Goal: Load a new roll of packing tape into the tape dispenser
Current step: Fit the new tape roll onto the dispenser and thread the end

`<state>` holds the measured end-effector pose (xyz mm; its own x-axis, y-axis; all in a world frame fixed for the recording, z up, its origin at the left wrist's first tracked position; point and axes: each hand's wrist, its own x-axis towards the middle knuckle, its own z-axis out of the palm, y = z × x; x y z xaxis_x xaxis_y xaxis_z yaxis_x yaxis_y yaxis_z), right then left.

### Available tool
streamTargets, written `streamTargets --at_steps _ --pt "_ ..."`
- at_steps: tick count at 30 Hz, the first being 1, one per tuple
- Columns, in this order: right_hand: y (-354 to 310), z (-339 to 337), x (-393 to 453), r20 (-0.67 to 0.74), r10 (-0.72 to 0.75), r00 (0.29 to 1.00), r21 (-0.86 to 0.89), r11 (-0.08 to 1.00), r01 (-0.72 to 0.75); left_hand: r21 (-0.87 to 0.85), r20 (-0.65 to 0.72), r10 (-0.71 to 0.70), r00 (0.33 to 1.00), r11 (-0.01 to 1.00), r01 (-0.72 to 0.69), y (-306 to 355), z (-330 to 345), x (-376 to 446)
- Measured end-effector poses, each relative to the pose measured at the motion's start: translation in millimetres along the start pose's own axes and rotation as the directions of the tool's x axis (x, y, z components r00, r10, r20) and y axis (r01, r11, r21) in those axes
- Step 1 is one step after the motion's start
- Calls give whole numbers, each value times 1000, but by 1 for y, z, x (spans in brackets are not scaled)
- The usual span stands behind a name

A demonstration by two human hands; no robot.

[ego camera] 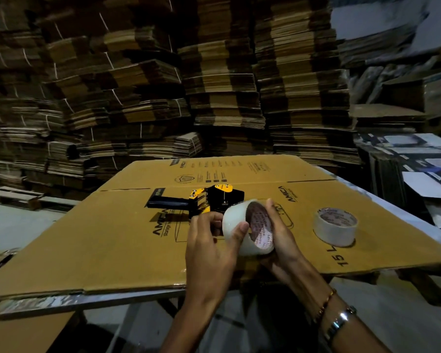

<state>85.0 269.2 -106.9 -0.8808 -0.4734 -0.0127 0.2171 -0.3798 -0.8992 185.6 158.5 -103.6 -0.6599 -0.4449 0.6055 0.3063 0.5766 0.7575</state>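
Both hands cradle the light, stiff white tape roll [241,226] near the black-and-yellow dispenser [209,200]; fingers [241,229] grasping its slick rim.

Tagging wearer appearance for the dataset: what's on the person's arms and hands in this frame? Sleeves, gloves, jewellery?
Both hands are bare: no gloves, and no sleeves on either forearm. The left hand and its wrist carry nothing. The right hand has two items on its wrist: a thin gold-coloured bracelet and, further up the arm, a silver metal-link watch band. No rings are discernible on the fingers.
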Motion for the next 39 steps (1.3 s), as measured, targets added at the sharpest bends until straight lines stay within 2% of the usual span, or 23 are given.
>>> streamTargets --at_steps 2,3,5,8,10,15,18,21,22,25,29,31,35,37,39 --pt "2 1 -2 6 -7 1000 64 998 7 -192 171 -242 955 943 273 4 1 -1" --pt "2 0 -3 6 -15 1000 81 997 14 -284 265 -306 914 882 377 6 1 0" --pt "1 0 -6 -2 -48 999 59 997 48 -410 386 -355 852 761 502 9 -1 3" --pt "1 1 -6 4 -104 995 -84 991 104 -504 456 -352 817 654 564 13 -8 7" --pt "0 0 -8 -10 -148 989 -181 973 143 -506 470 -321 822 665 549 10 -11 9" --pt "-19 -8 -14 35 -355 934 -386 857 340 -371 464 -217 859 833 411 -4 -17 14" --pt "-30 -5 -20 162 -452 877 -566 685 458 -265 476 -160 865 912 314 -14 -16 18" --pt "-35 -3 -21 255 -447 858 -764 450 462 -166 510 -91 855 965 201 -21 -15 20" --pt "-36 -3 -22 255 -443 859 -789 418 450 -128 515 -69 855 979 157 -22 -15 20" --pt "-37 -4 -23 216 -419 882 -777 473 415 20 534 -65 843 998 64 -31 -16 23" --pt "-35 -8 -21 190 -371 909 -744 550 379 39 606 -76 792 997 67 -34 -23 26" --pt "-33 -10 -20 197 -371 907 -756 532 382 43 615 -88 784 996 79 -33 -26 27" --pt "-28 -9 -18 243 -395 886 -793 446 416 79 598 -52 800 997 5 -32 -27 29" --pt "-28 -10 -17 233 -392 890 -756 502 419 41 593 -46 804 999 28 -28 -27 28" --pt "-28 -10 -17 211 -364 907 -672 620 405 7 589 -39 807 999 43 -24 -28 28"
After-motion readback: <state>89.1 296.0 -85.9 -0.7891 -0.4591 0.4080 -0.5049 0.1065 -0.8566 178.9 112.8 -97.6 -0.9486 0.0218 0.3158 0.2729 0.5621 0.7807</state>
